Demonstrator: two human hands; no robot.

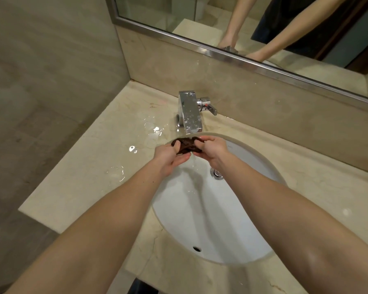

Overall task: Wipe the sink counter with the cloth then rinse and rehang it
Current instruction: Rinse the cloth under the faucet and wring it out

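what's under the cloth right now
The white sink, with water streaming off the cloth near the drain. The left hand and right hand gripping it hide the rim there.

Dark brown cloth, bunched into a crumpled wad, gripped at either end by left hand and right hand, just in front of the faucet, over the back rim of the basin, beige marble sink counter, glossy, puddles left of the faucet

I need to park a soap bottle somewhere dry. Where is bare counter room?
Right of the sink, the counter between rim and back wall is bare. Left of it is open too, but puddles lie there. Crowded under the faucet, where left hand and right hand hold the cloth.
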